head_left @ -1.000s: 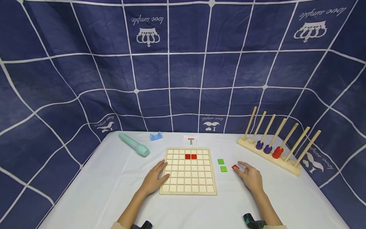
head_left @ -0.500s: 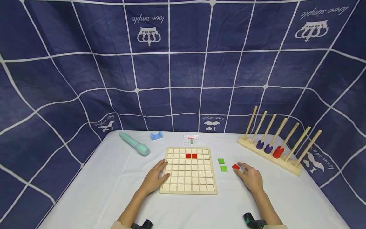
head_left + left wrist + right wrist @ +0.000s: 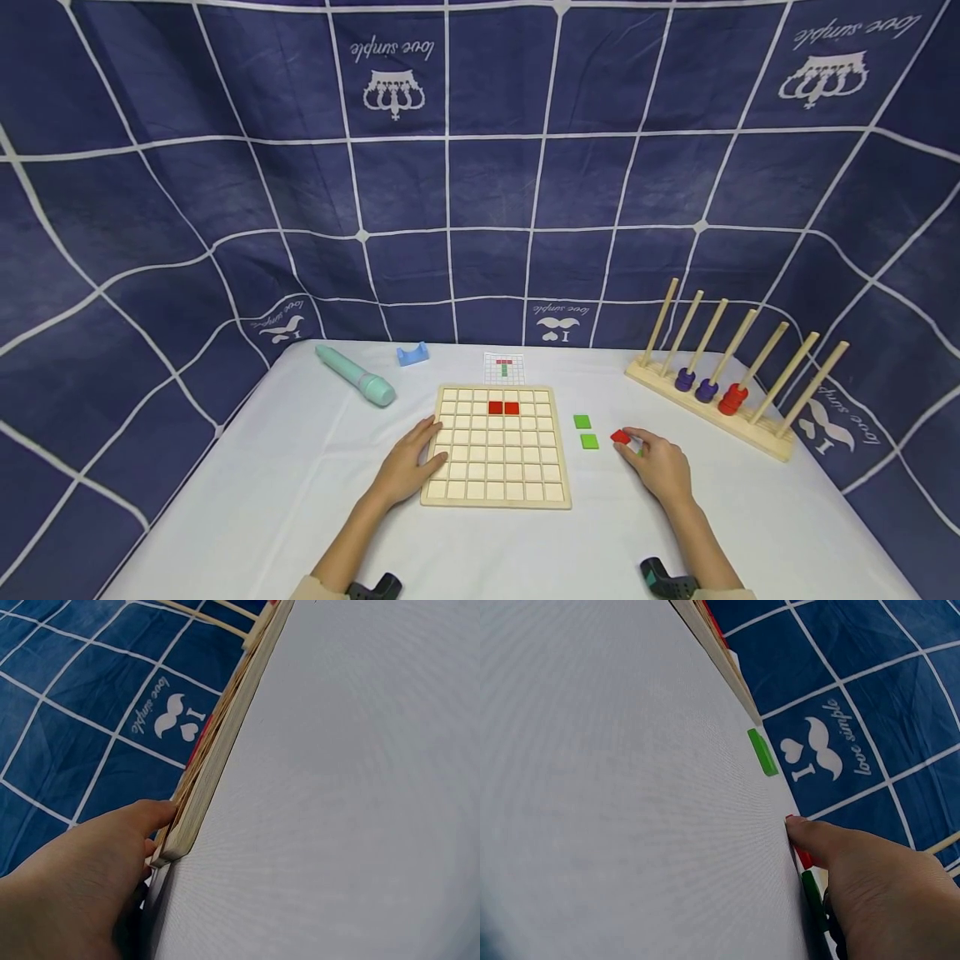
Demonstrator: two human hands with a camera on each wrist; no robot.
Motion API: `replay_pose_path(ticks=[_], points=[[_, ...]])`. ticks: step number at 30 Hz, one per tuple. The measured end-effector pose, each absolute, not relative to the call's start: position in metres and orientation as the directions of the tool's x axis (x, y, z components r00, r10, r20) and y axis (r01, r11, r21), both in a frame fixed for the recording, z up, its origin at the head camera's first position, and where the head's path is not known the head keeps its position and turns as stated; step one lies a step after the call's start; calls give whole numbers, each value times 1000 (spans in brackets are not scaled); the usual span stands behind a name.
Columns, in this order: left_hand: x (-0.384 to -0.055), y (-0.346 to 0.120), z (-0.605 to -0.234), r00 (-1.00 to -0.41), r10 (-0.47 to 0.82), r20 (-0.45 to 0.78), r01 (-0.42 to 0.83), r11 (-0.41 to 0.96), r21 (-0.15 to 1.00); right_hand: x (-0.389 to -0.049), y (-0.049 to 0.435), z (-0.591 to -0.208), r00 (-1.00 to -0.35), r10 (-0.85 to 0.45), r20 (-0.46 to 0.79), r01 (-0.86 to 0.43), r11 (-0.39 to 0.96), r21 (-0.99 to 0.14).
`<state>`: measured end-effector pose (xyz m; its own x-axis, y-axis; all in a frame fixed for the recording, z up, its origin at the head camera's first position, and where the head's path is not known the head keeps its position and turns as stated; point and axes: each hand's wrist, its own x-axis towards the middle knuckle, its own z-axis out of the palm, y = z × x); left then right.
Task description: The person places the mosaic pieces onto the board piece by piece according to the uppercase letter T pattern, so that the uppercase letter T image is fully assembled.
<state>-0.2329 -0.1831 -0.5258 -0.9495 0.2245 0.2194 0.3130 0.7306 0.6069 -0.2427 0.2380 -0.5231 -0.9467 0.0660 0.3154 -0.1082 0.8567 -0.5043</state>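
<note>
A square wooden grid board (image 3: pixel 495 471) lies on the table, with two red square tiles (image 3: pixel 503 408) side by side in its second row from the back. My left hand (image 3: pixel 405 468) rests on the board's left edge, fingers fairly straight; in the left wrist view its thumb (image 3: pixel 154 814) touches the rim. Right of the board, my right hand (image 3: pixel 660 467) pinches a red square tile (image 3: pixel 620 436) between thumb and fingers, at the tabletop. A green tile (image 3: pixel 814 900) lies by that hand, mostly hidden in the head view. Two more green tiles (image 3: pixel 582 422) lie between board and hand.
Behind the board lies a small printed pattern card (image 3: pixel 504 368) with a red and green T shape. A teal microphone-shaped object (image 3: pixel 356 376) and a light blue stand (image 3: pixel 412 355) are at back left. A wooden peg rack (image 3: pixel 708 406) with purple and red beads stands at back right.
The red tile at my right fingertips has turned a little and shows more of its face; a bit of green now shows beneath the hand. My left hand stays on the board.
</note>
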Motion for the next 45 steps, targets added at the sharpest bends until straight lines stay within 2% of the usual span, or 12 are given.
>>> replay_pose_path(ticks=[14, 20, 32, 45], points=[[-233, -182, -526, -948, 221, 230, 317, 730, 605, -240, 237, -521, -942, 58, 331, -130, 846, -517], [-233, -181, -527, -943, 226, 242, 329, 725, 604, -240, 230, -521, -926, 41, 374, -178, 828, -532], [-232, -183, -525, -939, 232, 252, 340, 729, 594, -239, 173, -519, -890, -139, 435, -383, 746, -545], [-232, -184, -525, -938, 236, 254, 344, 732, 588, -267, 103, -517, -853, -181, 489, -473, 662, -581]])
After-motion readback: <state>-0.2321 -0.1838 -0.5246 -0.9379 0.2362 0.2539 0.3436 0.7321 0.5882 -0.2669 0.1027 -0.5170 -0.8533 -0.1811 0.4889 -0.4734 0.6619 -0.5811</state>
